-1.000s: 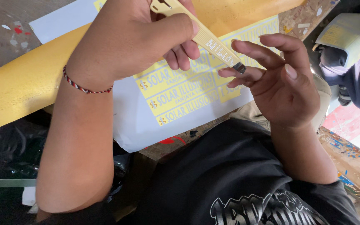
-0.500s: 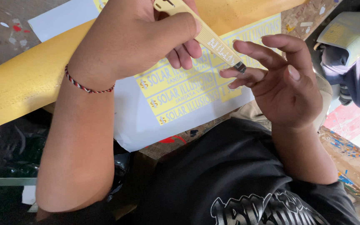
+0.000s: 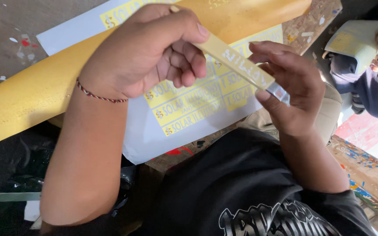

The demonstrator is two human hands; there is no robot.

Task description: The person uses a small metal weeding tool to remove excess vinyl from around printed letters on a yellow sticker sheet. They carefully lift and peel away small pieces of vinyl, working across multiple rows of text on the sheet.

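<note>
Utility knife [image 3: 241, 65], one, yellow-handled with a metal tip, is held above the sticker sheet [image 3: 189, 109]. One white sheet of yellow labels lies on the tabletop [image 3: 5, 39], partly under one long yellow panel [image 3: 27, 109]. Left hand [image 3: 149, 52] is closed around the knife handle; right hand [image 3: 289, 91] curls loosely at the blade end, fingertips touching it. In my judgement, fingertips should stay on the metal casing, clear of the edge. One co-worker's sleeve [image 3: 372, 91] shows right of the sheet.
</note>
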